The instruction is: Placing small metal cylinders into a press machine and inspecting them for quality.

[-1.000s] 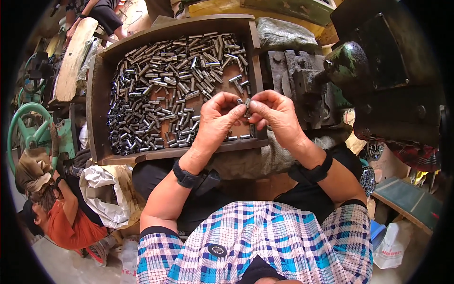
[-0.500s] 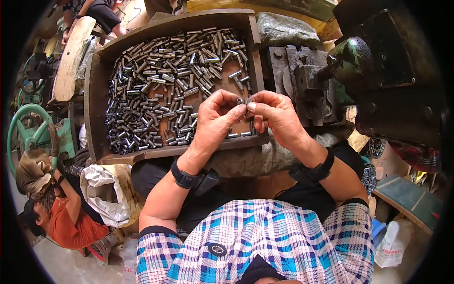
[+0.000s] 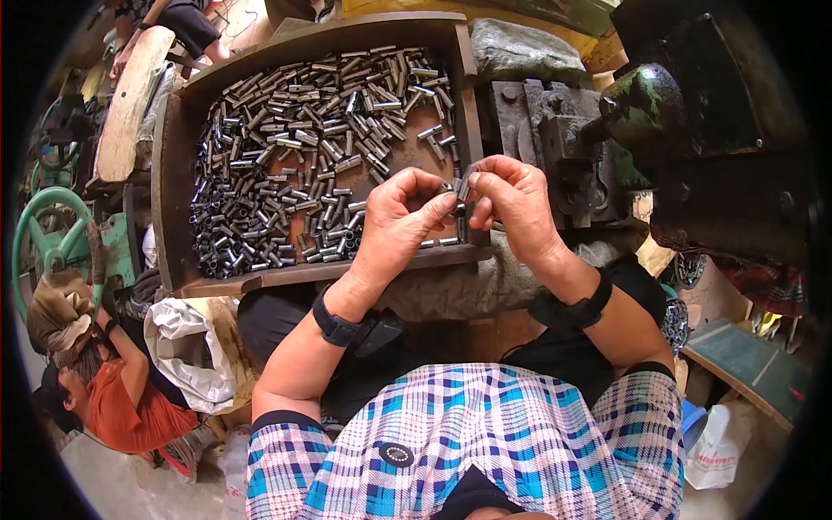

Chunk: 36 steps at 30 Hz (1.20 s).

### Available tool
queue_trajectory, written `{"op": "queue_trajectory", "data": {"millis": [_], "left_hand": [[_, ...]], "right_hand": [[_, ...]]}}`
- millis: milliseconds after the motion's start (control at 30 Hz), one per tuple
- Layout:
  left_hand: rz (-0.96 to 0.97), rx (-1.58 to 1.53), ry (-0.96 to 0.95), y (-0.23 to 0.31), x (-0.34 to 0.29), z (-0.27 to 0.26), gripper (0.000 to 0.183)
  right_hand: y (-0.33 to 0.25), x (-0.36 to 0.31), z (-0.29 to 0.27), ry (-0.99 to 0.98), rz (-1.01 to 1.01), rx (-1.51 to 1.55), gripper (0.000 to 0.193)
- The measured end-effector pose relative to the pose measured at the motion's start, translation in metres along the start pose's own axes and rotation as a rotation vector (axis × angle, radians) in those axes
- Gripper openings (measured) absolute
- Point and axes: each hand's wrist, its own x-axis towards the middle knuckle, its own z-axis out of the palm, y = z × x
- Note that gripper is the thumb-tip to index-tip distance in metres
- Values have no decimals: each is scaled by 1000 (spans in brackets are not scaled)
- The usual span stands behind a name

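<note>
Short metal tubes (image 3: 299, 139) lie heaped in a shallow brown tray (image 3: 347, 276) in front of me. Above the tray's near right corner, my left hand (image 3: 400, 217) pinches a small metal tube (image 3: 446, 187) between thumb and forefinger, its open end showing. Close beside it, my right hand (image 3: 517, 208) is closed on another short metal tube (image 3: 469, 180), tilted and partly covered by the fingers. The fingertips of the two hands are a little apart. Bands with dark devices are strapped round both wrists.
Right of the tray stands a dark, greasy machine (image 3: 685, 121) with a metal vise-like block (image 3: 555, 139). At the left are a green handwheel (image 3: 56, 230) and a person in an orange shirt (image 3: 134, 403). A white sack (image 3: 186, 355) stands near the tray's left corner.
My hands have drawn slightly apart, the right one shifting to the right. The tubes that were together at the fingertips are now separated, one in each hand.
</note>
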Motion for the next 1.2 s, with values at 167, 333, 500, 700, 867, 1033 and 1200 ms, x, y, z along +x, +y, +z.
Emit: {"op": "queue_trajectory", "data": {"millis": [167,333,500,700,867,1033,1200], "left_hand": [[-8,-15,51,1,2,-12,22],[5,69,99,-2,5,-15,22],[-77,55,-10,-4,2,-15,24],[-104,-119,54,-7,2,-9,20],[-151,-242,64,-7,2,-13,17],[-199,-340,41,-6,2,-16,17],[-207,-347,36,-5,1,-18,16]], "right_hand": [[3,-4,5,-121,-27,-131,15],[4,-2,9,-43,-639,-775,15],[-1,-6,5,-116,-160,-299,18],[0,-2,6,-128,-267,-425,19],[-6,1,-2,-210,-62,-83,17],[-9,5,-6,-302,-68,-500,23],[-3,3,-1,-179,-196,-356,20]]}}
